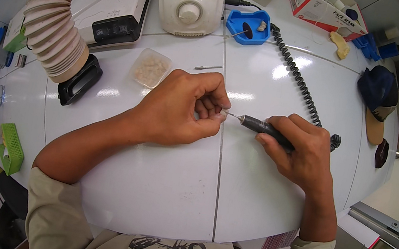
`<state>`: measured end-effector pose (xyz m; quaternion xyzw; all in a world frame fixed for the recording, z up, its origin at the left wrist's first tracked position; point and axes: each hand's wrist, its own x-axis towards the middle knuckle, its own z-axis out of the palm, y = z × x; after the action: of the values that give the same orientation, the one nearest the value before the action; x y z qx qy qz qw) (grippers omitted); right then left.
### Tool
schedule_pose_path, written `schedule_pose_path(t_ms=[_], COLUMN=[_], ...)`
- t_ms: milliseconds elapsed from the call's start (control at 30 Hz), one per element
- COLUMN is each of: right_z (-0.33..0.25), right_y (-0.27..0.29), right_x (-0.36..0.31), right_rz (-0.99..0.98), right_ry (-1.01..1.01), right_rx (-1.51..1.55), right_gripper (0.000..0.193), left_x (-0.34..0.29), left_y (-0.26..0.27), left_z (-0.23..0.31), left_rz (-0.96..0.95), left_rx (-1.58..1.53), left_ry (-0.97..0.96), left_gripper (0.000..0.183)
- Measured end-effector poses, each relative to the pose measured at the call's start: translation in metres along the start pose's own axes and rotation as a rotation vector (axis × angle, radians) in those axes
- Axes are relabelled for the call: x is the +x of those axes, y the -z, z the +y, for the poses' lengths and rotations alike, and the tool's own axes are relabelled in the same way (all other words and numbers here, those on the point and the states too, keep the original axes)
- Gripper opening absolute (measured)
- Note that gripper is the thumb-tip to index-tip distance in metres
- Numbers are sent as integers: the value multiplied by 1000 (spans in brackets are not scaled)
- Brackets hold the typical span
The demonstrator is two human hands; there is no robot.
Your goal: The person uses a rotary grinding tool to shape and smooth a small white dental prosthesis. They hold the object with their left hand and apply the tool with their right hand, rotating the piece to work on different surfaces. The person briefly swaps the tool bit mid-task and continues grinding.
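In the middle of the white table, my left hand (181,105) pinches a tiny pale piece (224,111) between thumb and fingertips; most of it is hidden, so its kind does not show. My right hand (304,147) grips a black rotary handpiece (267,130) like a pen. The handpiece's thin bur points left, its tip at or very near the pale piece. From the handpiece's back end a coiled black cord (298,72) runs up toward the blue tray. Beyond my left hand lie a clear tub (150,67) of small beige pieces and a loose metal bur (208,67).
At the back stands a white control box (190,1) with a knob, beside a blue tray (256,39) holding a dark disc tool. A ribbed suction hose (52,10) with a black nozzle (80,81) hangs at left. A cap (376,96) and a mask box (324,11) sit at right.
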<state>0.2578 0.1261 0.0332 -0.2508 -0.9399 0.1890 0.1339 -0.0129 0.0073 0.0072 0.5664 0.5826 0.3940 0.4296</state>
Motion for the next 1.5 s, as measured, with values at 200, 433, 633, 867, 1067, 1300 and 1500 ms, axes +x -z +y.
schedule_pose_path(t_ms=[200, 433, 633, 867, 1067, 1300, 1500], right_z=[0, 0, -1, -1, -1, -1, -1], right_y=[0, 2, 1, 1, 1, -1, 2], right_x=[0, 1, 1, 1, 1, 1, 0], right_rz=[-5, -9, -5, -8, -3, -1, -20], right_ry=[12, 12, 15, 7, 16, 13, 5], right_rx=[-9, -10, -5, -22, -24, -9, -25], right_gripper=[27, 27, 27, 28, 29, 28, 28], left_x=[0, 0, 0, 0, 0, 0, 0], left_y=[0, 0, -1, 0, 0, 0, 0], left_z=[2, 2, 0, 1, 1, 1, 0], left_rz=[-10, -7, -3, -12, -10, -18, -14], left_rx=[3, 7, -3, -13, 4, -6, -7], left_ry=[16, 15, 8, 14, 14, 19, 15], left_gripper=[16, 17, 17, 17, 17, 16, 16])
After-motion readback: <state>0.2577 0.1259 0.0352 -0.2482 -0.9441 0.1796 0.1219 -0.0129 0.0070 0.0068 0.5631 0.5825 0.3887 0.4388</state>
